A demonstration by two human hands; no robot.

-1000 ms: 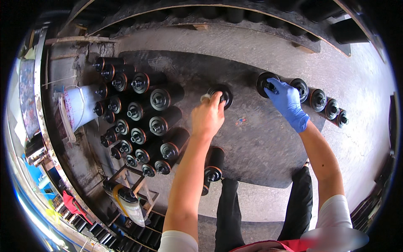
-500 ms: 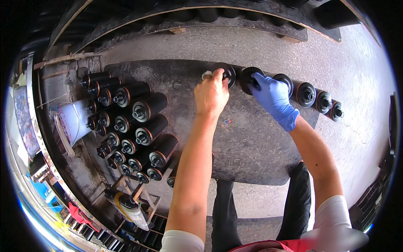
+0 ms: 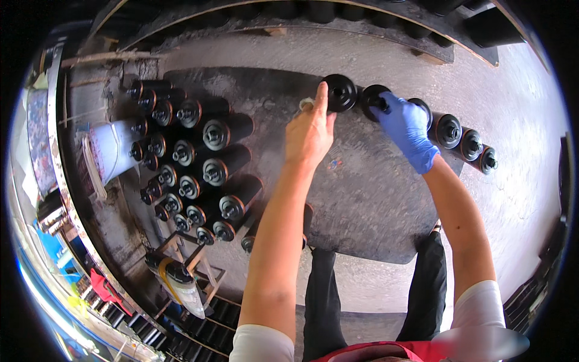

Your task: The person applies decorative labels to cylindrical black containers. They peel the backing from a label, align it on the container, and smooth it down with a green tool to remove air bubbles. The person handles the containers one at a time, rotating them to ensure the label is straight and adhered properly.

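Two black rollers stand side by side at the far edge of a dark mat, end caps toward me. The left roller point(image 3: 341, 93) has my bare left hand point(image 3: 310, 131) beside it, its index finger stretched along the cap's edge and its thumb apart. The other fingers curl round a small whitish crumpled wad point(image 3: 306, 104). My right hand point(image 3: 405, 123), in a blue glove, closes its fingers on the hub of the second roller point(image 3: 374, 95). Another roller point(image 3: 421, 110) is partly covered by that glove. Further right, more rollers point(image 3: 449, 131) continue the row.
Many black rollers with orange-ringed ends point(image 3: 218, 134) stand grouped on the left of the dark mat point(image 3: 374, 199). A wooden frame point(image 3: 196, 256) is at lower left. Shelving point(image 3: 362, 24) with more rollers runs along the far side; speckled floor point(image 3: 512, 114) extends right.
My left hand has let go of the left roller's end, and its index finger has straightened. My right hand stays on its roller. The whole view has shifted slightly.
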